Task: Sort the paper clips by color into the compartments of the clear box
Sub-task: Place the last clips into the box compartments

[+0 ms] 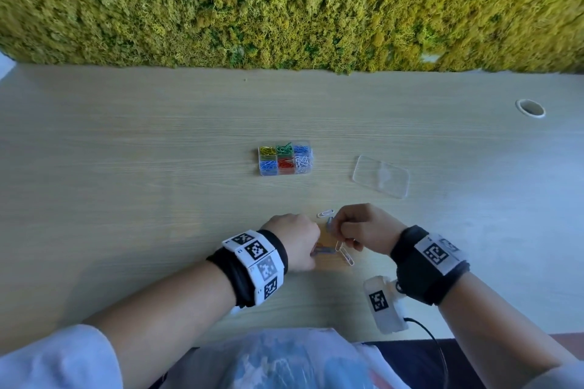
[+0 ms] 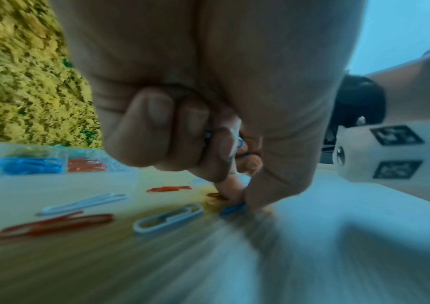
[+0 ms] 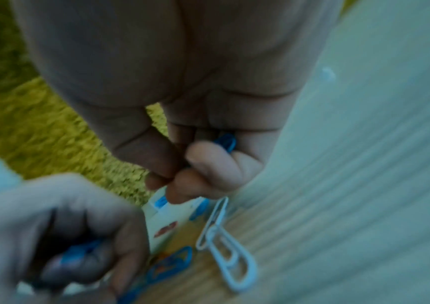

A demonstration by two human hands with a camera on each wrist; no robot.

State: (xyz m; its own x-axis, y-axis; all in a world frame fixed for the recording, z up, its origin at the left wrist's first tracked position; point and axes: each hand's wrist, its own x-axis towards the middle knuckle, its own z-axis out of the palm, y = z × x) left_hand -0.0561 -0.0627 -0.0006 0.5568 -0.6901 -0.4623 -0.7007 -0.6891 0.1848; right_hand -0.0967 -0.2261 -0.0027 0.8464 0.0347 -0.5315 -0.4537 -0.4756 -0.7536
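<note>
The clear box (image 1: 310, 157) stands mid-table, its compartments holding yellow, green, blue, red and white clips. Near the front edge my two hands work over a small pile of loose clips. My left hand (image 2: 242, 197) is curled, keeps blue clips (image 2: 239, 142) in the palm, and pinches another blue clip (image 2: 230, 208) lying on the table. My right hand (image 3: 172, 181) is curled too, with a blue clip (image 3: 226, 142) tucked under its fingers. White clips (image 3: 229, 253) lie just below it. Red clips (image 2: 50, 226) and a white clip (image 2: 84, 203) lie left of the left hand.
The box's clear lid (image 1: 380, 176) lies flat to the right of the box. A moss wall (image 1: 284, 3) runs along the table's far edge. A cable hole (image 1: 531, 108) sits at the far right. A white clip (image 1: 325, 213) lies just beyond the hands.
</note>
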